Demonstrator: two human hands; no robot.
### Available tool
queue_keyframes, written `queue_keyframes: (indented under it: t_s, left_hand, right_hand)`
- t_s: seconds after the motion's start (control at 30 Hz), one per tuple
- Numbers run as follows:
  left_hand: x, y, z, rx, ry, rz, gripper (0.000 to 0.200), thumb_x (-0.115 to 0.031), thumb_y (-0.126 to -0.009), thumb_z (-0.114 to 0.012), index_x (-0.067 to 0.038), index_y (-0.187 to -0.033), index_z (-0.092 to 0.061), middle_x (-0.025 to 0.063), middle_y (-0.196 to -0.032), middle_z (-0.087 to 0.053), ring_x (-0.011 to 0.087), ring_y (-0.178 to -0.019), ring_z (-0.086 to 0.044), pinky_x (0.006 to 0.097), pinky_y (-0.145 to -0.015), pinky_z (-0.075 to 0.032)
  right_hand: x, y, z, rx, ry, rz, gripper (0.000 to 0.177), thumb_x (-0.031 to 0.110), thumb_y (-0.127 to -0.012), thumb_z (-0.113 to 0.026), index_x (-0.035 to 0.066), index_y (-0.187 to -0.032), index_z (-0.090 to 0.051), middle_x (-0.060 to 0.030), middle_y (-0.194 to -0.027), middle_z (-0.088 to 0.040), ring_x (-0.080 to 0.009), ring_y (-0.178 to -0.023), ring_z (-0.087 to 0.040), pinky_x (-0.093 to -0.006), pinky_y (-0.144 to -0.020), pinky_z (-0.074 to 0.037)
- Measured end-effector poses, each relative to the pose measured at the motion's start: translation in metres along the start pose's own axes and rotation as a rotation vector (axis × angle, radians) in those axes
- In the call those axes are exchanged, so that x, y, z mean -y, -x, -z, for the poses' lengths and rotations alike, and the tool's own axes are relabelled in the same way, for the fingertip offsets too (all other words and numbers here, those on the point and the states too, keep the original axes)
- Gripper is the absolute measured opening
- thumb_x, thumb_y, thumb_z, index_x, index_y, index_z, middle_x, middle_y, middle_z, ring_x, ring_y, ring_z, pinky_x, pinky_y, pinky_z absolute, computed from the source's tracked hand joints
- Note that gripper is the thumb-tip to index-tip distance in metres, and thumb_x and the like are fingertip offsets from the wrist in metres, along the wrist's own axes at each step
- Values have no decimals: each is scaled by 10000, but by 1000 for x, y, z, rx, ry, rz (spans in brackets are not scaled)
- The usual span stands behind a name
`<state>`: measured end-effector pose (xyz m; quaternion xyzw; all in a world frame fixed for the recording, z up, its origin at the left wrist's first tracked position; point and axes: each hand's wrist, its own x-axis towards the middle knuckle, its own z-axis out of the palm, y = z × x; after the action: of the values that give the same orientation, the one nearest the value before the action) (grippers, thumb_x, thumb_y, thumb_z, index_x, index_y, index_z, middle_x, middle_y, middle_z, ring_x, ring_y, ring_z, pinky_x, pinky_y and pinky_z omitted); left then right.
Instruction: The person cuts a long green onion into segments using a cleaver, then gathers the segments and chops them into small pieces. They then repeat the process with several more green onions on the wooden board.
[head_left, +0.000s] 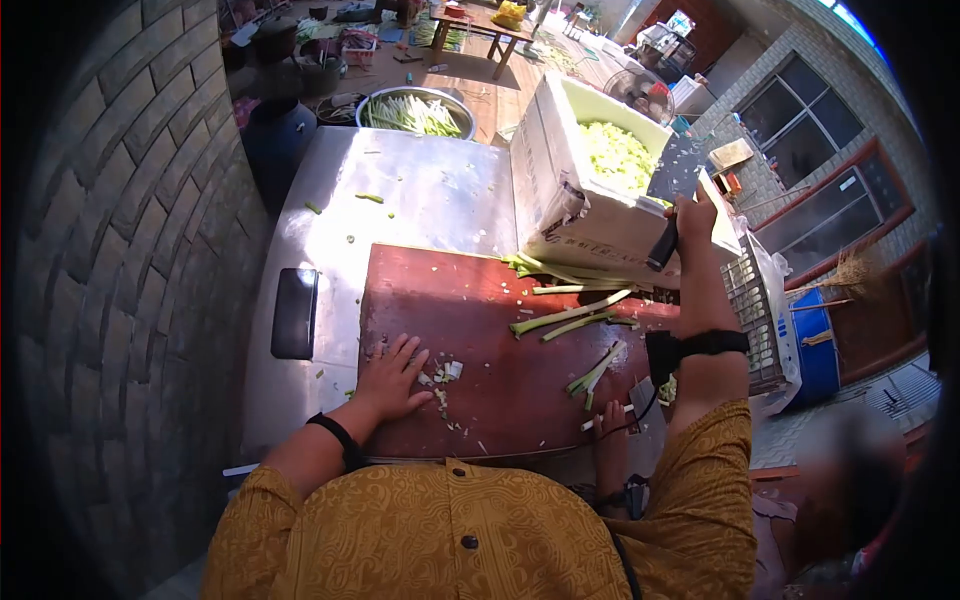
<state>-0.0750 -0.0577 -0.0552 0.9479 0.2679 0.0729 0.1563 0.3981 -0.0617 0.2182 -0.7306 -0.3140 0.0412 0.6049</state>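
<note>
My left hand lies flat with spread fingers on the dark red cutting board, beside small chopped white and green pieces. My right hand is closed round the black handle of a cleaver. Its wide blade, flecked with bits, reaches over the near right part of a white foam box holding chopped pale-green vegetable. Long green-and-white stalks, seemingly scallions, rest on the board below the box. A shorter bunch lies nearer me.
Another person's hand is at the board's right edge by a white stalk. A phone-like black slab lies on the metal table. Behind it stands a basin of cut stalks. A brick wall rises at left.
</note>
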Motion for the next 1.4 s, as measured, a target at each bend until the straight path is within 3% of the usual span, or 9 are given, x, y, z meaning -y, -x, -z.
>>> queue_keyframes:
  t_s: [0.2, 0.33, 0.43, 0.53, 0.63, 0.83, 0.93, 1.13, 1.4]
  left_hand:
    - [3, 3, -6, -72, 59, -55, 699, -496, -818, -594, -101, -1366, -418, 140, -1441, -350, 314, -1384, -242, 550, -1098, -208]
    - [16, 7, -12, -117, 334, -184, 706, -449, -782, -659, -75, -1342, -445, 156, -1400, -402, 343, -1335, -331, 537, -1073, -259]
    - [21, 6, -13, -91, 342, -238, 809, -474, -726, -709, -101, -1378, -407, 173, -1437, -345, 354, -1357, -286, 559, -1075, -238]
    - [3, 2, 11, 21, 147, -107, 913, -517, -677, -736, -143, -1418, -356, 183, -1478, -268, 367, -1381, -227, 584, -1079, -210]
    - [-15, -10, 12, 118, 105, -120, 970, -546, -656, -741, -175, -1444, -314, 191, -1506, -197, 377, -1398, -176, 600, -1083, -186]
    - [-26, -42, -45, 100, 247, -303, 906, -509, -669, -746, -169, -1415, -359, 128, -1484, -289, 342, -1402, -193, 575, -1092, -210]
    - [-33, -39, -44, 271, 428, -415, 885, -500, -665, -750, -159, -1396, -386, 112, -1470, -321, 346, -1398, -203, 577, -1088, -218]
    - [-68, -2, -7, 151, 70, -346, 945, -604, -655, -703, -106, -1390, -379, 142, -1469, -315, 354, -1383, -237, 586, -1069, -235]
    - [-70, -15, -53, -21, 90, -303, 823, -507, -742, -674, -82, -1384, -384, 147, -1464, -319, 344, -1376, -246, 571, -1074, -242]
  right_hand:
    - [-4, 160, 4, 452, -376, -160, 553, -30, -857, -521, 36, -1391, -391, -44, -860, -603, -97, -520, -529, -218, -485, -460]
    - [-24, 283, 5, 494, -300, -488, 636, -55, -815, -526, 34, -1420, -349, -71, -962, -635, -103, -538, -560, -209, -492, -465]
    - [-64, 341, 17, 540, -328, -556, 648, -72, -810, -526, 10, -1422, -330, -91, -1043, -628, -113, -551, -566, -216, -507, -473]
    - [-92, 384, 30, 512, -306, -605, 655, -90, -807, -515, -1, -1425, -318, -101, -1058, -620, -119, -562, -566, -221, -516, -478]
    - [-103, 409, 45, 447, -274, -663, 662, -102, -804, -505, -1, -1428, -309, -100, -1048, -618, -120, -573, -564, -225, -521, -482]
    - [-105, 440, 68, 356, -278, -669, 660, -91, -813, -504, -13, -1432, -290, -101, -1019, -620, -118, -581, -560, -227, -527, -481]
    - [-113, 456, 73, 339, -273, -648, 660, -77, -824, -505, -16, -1438, -270, -101, -1021, -621, -114, -587, -558, -226, -529, -478]
    - [-119, 478, 49, 339, -325, -652, 669, -62, -843, -497, -3, -1454, -230, -98, -1019, -622, -107, -596, -556, -221, -530, -471]
    - [-115, 480, 26, 342, -338, -636, 658, -72, -841, -475, 11, -1452, -247, -89, -1003, -620, -101, -578, -552, -218, -529, -469]
